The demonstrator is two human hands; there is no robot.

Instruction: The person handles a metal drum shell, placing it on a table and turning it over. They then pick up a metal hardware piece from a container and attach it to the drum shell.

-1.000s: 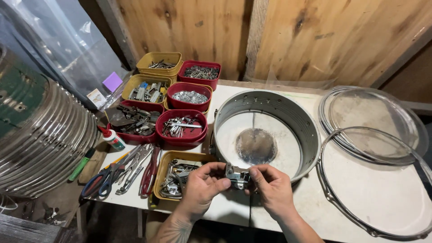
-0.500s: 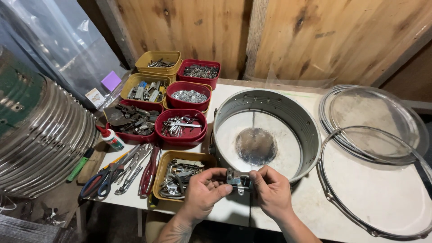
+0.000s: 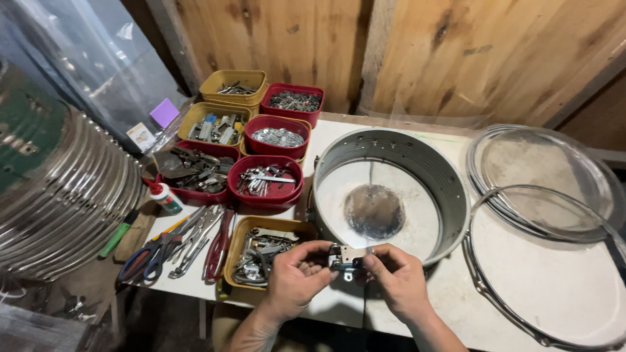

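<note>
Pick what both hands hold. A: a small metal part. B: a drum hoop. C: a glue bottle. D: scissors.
A: the left hand and right hand pinch a small metal part between them, just in front of the drum shell.

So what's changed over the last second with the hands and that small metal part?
Very little. Both hands, left hand and right hand, kept hold of the small metal part between them, just in front of the drum shell; the fingers only shifted slightly around it. Nothing was picked up or let go. The bins of hardware, the pliers and the drum hoops stayed where they were.
</note>
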